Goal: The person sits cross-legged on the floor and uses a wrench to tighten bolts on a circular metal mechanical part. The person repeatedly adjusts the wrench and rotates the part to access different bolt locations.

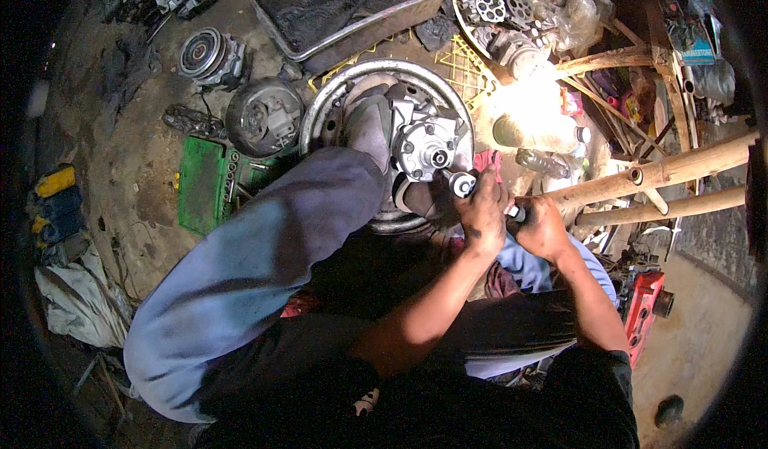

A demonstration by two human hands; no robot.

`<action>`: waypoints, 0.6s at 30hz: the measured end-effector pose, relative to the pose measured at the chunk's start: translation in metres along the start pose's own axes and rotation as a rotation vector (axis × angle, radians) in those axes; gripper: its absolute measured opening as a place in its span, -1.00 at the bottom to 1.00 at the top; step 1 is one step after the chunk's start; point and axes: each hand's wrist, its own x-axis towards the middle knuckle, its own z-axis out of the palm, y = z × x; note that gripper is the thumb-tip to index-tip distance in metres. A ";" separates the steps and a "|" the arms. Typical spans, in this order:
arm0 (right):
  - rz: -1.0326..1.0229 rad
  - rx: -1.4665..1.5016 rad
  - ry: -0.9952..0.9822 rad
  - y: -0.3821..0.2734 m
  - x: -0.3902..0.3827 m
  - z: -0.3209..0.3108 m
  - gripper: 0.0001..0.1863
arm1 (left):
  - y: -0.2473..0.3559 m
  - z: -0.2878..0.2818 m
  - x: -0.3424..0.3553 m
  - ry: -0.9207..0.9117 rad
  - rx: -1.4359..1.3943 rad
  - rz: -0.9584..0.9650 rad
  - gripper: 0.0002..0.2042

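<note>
Ratchet [462, 184] sat just right of frame centre, head at the lower right edge of the compressor [416, 146]. Long axis ran upper left to lower right, head end up-left, handle back through both hands. Couldn't tell if the head was seated on anything; the working end was hidden.

Left hand [482, 215] was nearer the head: fingers clamped round the handle just behind it, back of hand up, forearm rising from bottom centre toward upper right. Right hand [541, 226] was further down-right: fingers curled closed on the tail end, wrist bent, forearm coming up-left from the lower right. A short bit of handle showed between the two.

Compressor sat in the wheel rim [310, 121], upper centre, front hub facing up. A shoe [370, 131] pressed beside it on its left, inside the rim. Green socket case [202, 183] lay open left of the rim, round housing [264, 114] just above it. Lamp glare washed out the area up-right of the hands.
</note>
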 end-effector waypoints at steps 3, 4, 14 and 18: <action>0.051 0.052 -0.041 -0.008 -0.001 -0.004 -0.80 | 0.005 -0.015 0.003 -0.248 -0.124 -0.102 -0.69; 0.071 0.071 -0.048 -0.011 0.000 -0.007 -0.78 | 0.007 -0.012 0.003 -0.287 -0.138 -0.123 -0.67; 0.148 -0.002 0.068 -0.017 -0.019 0.015 -0.79 | 0.009 -0.010 -0.008 -0.098 0.007 -0.124 -0.75; 0.204 0.010 0.071 -0.012 -0.022 0.023 -0.83 | 0.007 -0.008 -0.012 -0.029 0.010 -0.121 -0.78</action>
